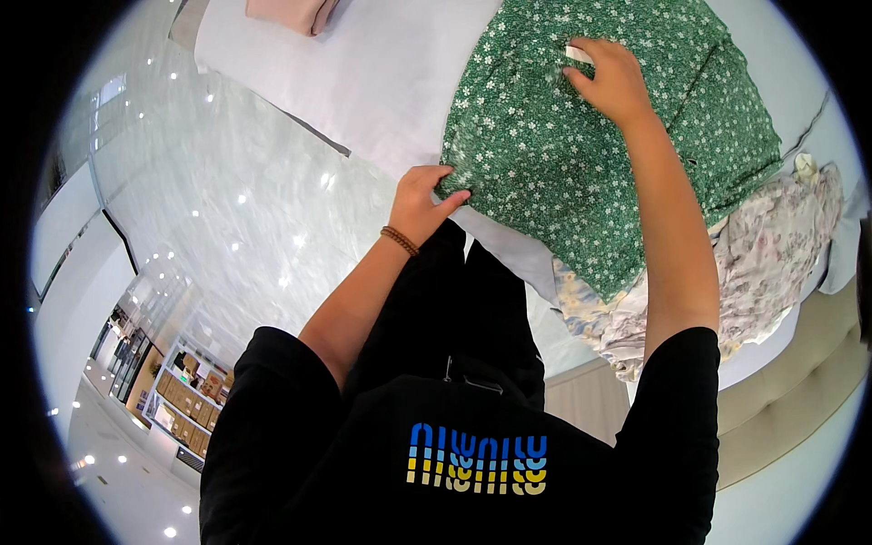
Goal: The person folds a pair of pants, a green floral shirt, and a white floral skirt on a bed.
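Note:
A green garment (545,150) printed with small white flowers lies spread over a white-covered bed. At its lower left edge, my left hand (417,201) has the cloth between thumb and fingers; a braided brown bracelet (400,240) circles that wrist. My right hand (613,80) rests on the upper part of the garment, its thumb and fingers apart. A small white tag (579,54) shows in that gap. Beneath the garment's lower right side lies a crumpled pale floral cloth (763,266), and a yellow-and-blue patterned cloth (579,293) peeks out beside it.
A folded pink cloth (289,13) sits on the white bed sheet (361,75) at the top. To the right is a beige padded headboard (793,409). Glossy pale floor (272,197) stretches left, towards a white shelf (187,402) with cardboard boxes.

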{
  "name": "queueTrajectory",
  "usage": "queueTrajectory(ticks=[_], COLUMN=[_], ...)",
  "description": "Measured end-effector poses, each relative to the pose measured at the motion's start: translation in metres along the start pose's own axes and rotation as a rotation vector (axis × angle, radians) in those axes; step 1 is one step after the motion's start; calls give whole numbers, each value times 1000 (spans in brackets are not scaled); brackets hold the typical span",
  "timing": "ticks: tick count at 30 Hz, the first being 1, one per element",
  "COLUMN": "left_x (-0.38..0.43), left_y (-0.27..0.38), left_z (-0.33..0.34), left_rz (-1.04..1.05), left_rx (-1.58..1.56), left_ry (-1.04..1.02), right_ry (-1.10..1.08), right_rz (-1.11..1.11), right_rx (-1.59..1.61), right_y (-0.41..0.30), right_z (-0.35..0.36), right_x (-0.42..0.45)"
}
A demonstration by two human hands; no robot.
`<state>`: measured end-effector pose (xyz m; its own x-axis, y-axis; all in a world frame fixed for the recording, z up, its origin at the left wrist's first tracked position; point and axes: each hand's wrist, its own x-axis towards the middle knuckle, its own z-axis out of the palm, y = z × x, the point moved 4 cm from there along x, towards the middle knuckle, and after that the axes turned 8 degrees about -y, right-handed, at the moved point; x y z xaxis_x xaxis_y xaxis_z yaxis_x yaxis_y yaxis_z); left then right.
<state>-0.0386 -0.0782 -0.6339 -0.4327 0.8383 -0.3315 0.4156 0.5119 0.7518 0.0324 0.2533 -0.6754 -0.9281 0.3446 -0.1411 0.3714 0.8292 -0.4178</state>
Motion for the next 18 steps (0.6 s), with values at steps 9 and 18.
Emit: queueTrajectory(ticks=[9,18], left_x=[6,18], left_y=[-16,-16], left_z=[7,-9], left_rz=[-333,-196], left_rx=[-244,91], left_ry=[-201,-106], right_ry=[-127,503], right_rz=[484,377], right_rx=[614,179], right_y=[22,21], right_z=[12,-30], right_x=[-4,-50])
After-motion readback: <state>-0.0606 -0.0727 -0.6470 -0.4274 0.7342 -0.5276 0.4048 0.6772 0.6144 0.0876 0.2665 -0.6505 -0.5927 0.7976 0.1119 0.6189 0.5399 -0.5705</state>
